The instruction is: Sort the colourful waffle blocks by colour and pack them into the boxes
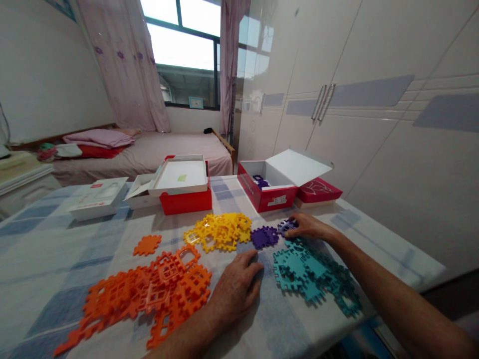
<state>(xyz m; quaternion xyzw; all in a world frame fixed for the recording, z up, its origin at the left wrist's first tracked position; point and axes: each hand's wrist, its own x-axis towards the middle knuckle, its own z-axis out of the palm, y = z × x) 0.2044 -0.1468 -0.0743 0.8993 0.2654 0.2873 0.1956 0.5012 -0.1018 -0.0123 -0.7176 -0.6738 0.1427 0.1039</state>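
My right hand [309, 227] reaches over the teal pile, its fingers closed on a purple notched building piece [286, 228] near the table's middle. A few solid purple pieces [264, 237] lie just left of it. My left hand [239, 281] rests on the cloth with loosely bent fingers and nothing seen in it. It lies between the orange notched pieces [160, 284] and the teal notched pieces [307, 271]. Beyond the left hand is a heap of yellow pieces [220, 232]. One orange piece [147, 245] sits apart from its heap.
An open dark-red box [267, 202] with purple pieces inside stands at the back, a crimson lid [320, 192] beside it. Further left are a red box [186, 203] with a white tray on top and a white box [99, 199]. A checked cloth [112, 249] covers the table.
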